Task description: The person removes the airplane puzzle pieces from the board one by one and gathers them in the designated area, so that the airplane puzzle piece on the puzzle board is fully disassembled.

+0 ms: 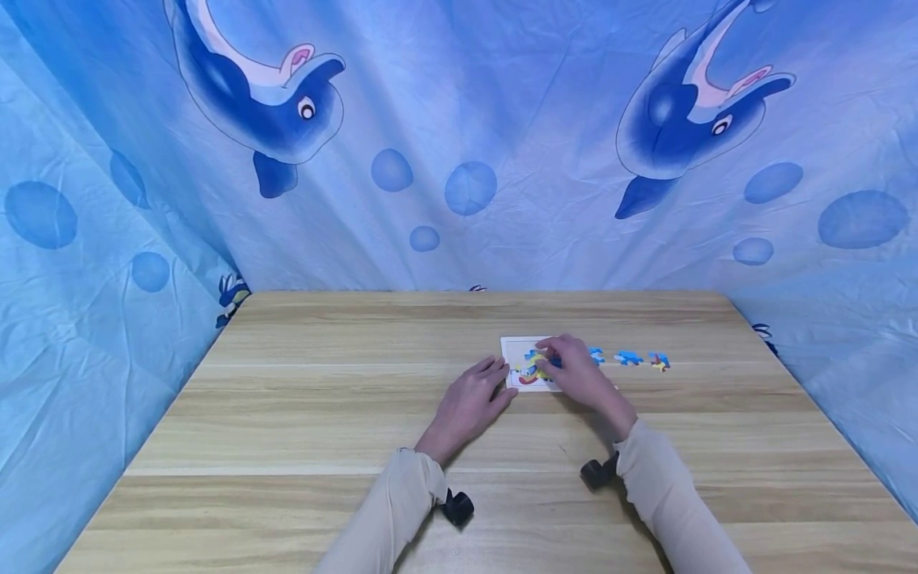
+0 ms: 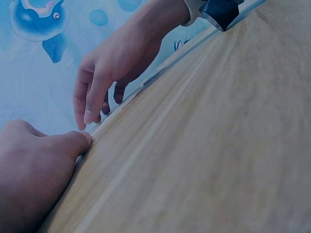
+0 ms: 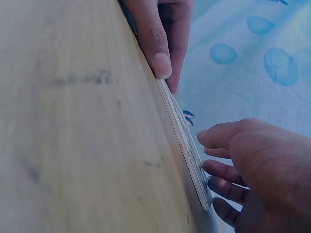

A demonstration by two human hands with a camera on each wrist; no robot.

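Observation:
A small jigsaw puzzle board with a pale frame lies flat on the wooden table, partly covered by both hands. Colourful pieces in yellow, blue and red show inside its frame. My left hand holds the board's near left corner, thumb at the near edge and fingers at the left side. Over the board's right part is my right hand, its fingers bent loosely downward at the pieces. In the right wrist view, the right thumb stands apart from the other fingers, and no piece shows between them.
Loose blue puzzle pieces lie in a row right of the board, the farthest piece with red and yellow on it. A blue dolphin-print cloth hangs behind and beside the wooden table. Small black cameras sit at both wrists.

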